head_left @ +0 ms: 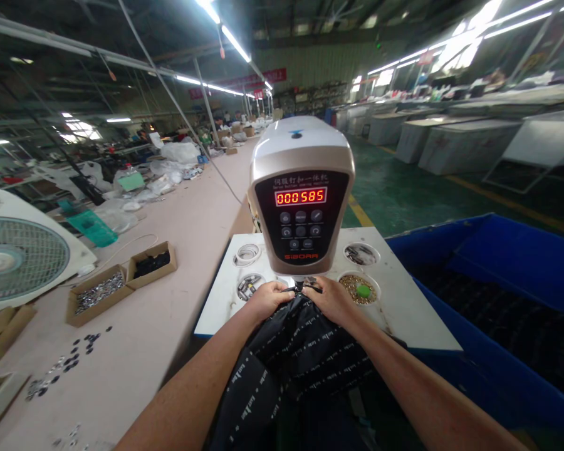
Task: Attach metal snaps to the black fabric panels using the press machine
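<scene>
A dark printed fabric (pixel 301 357) lies over my lap and runs up onto the white machine table (pixel 404 313). My left hand (pixel 269 299) and my right hand (pixel 331 298) both grip the fabric's top edge, fingers closed, and hold it under the head of the button press machine (pixel 301 188). Its red display reads 000585. Round wells in the table hold small metal parts, one (pixel 249 285) by my left hand and one with brass pieces and a green item (pixel 358 290) by my right hand.
A long beige workbench (pixel 169 250) on the left carries cardboard boxes of metal fasteners (pixel 98 293), loose snaps (pixel 70 363) and a white fan (pixel 19 257). A large blue bin (pixel 498 263) stands to the right. Green floor aisle runs beyond.
</scene>
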The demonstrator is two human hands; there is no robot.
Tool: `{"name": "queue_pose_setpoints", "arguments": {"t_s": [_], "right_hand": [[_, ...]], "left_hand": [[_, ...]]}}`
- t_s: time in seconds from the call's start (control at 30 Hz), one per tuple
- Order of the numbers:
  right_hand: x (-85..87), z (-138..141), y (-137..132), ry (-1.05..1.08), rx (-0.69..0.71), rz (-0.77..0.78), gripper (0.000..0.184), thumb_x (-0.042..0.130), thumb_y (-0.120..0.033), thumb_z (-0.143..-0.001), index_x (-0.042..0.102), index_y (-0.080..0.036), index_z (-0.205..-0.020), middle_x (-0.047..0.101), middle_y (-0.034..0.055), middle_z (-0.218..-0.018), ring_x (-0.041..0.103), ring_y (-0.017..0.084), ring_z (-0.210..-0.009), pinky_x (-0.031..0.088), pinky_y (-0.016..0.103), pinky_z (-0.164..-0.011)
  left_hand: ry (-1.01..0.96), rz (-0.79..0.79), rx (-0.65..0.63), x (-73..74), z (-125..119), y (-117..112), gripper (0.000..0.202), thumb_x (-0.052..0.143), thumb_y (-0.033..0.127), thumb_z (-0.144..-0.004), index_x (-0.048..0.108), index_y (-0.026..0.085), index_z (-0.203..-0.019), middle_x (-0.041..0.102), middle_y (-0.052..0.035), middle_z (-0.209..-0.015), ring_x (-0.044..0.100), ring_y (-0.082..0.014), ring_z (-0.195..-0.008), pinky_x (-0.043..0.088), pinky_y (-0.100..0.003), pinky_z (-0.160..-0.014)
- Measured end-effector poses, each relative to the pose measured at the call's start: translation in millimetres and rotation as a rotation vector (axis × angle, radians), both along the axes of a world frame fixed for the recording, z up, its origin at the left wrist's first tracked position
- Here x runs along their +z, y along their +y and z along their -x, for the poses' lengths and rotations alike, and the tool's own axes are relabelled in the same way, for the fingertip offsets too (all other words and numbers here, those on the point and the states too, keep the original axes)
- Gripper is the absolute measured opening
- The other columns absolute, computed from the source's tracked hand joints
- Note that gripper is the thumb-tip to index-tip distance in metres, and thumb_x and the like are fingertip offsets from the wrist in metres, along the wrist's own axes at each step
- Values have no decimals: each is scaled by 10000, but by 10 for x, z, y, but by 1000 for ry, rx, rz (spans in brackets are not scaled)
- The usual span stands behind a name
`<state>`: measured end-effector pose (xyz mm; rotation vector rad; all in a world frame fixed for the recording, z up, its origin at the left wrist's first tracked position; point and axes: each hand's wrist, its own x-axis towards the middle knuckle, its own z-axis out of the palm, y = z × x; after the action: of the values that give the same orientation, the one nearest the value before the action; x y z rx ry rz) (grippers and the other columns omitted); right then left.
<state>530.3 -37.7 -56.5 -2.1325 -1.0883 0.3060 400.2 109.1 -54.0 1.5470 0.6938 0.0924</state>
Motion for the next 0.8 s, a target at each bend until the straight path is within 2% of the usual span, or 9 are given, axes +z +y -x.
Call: {"name": "queue_pose_setpoints", "arguments": {"t_s": [0.23, 0.37, 0.5, 0.57, 0.63, 0.67, 0.73, 0.8], "right_hand": [[-17, -21, -8, 31, 11, -27, 270, 613, -369, -877, 743, -233, -1072, 781, 63, -969, 701, 240, -904, 462, 290, -771], [-45, -36, -10, 56, 8, -44, 295, 630, -381, -864, 741, -231, -1092, 776, 75, -1011, 696, 256, -941, 463, 309, -791], [-18, -10, 0, 100, -5, -75, 329, 645, -375, -851, 733, -208, -1121, 772, 93, -1043, 693, 263, -970, 473, 330, -829], [30, 15, -22, 130, -9, -104, 324, 647, -350, -846, 730, -206, -1124, 771, 81, -1055, 694, 244, -982, 482, 318, -845], [93, 19, -106, 157, -19, -136, 275, 639, -322, -843, 744, -221, -1076, 773, 51, -1042, 696, 220, -978, 485, 303, -867], [126, 5, -184, 169, -29, -153, 246, 635, -314, -840, 754, -231, -1040, 775, 34, -1030, 696, 210, -974, 486, 299, -880], [187, -59, -434, 200, -71, -185, 208, 645, -322, -822, 772, -240, -966, 778, 14, -1000, 697, 209, -972, 489, 306, -905], [241, -171, -802, 247, -153, -218, 213, 677, -367, -790, 782, -231, -917, 781, 18, -955, 707, 230, -949, 511, 331, -897]], "left_hand": [[-6, 7, -12, -65, 11, 23, 468, 788, 476, -568, 612, 156, -859, 674, -8, -761, 605, -166, -708, 452, -299, -724], [20, -71, -15, -59, 30, 18, 417, 765, 459, -615, 630, 152, -863, 693, -26, -781, 635, -185, -736, 481, -315, -744], [36, -237, -12, 74, 28, -44, 353, 730, 422, -672, 665, 143, -877, 708, -68, -826, 657, -234, -795, 503, -362, -784], [16, -358, 23, 198, 79, -109, 371, 722, 399, -688, 673, 135, -944, 708, -116, -958, 645, -290, -953, 479, -429, -917], [-37, -531, 89, 326, 250, -179, 426, 705, 383, -710, 659, 133, -1052, 657, -159, -1160, 553, -339, -1170, 367, -491, -1084], [-79, -622, 120, 379, 400, -206, 454, 696, 377, -726, 645, 146, -1113, 615, -156, -1258, 483, -337, -1270, 301, -488, -1147], [-189, -995, 171, 447, 834, -235, 431, 628, 434, -814, 630, 212, -1182, 620, -110, -1262, 511, -307, -1251, 359, -485, -1128], [-203, -1196, 202, 472, 1408, -247, 419, 603, 464, -849, 607, 278, -1225, 621, -83, -1269, 552, -301, -1209, 428, -499, -1075]]}}
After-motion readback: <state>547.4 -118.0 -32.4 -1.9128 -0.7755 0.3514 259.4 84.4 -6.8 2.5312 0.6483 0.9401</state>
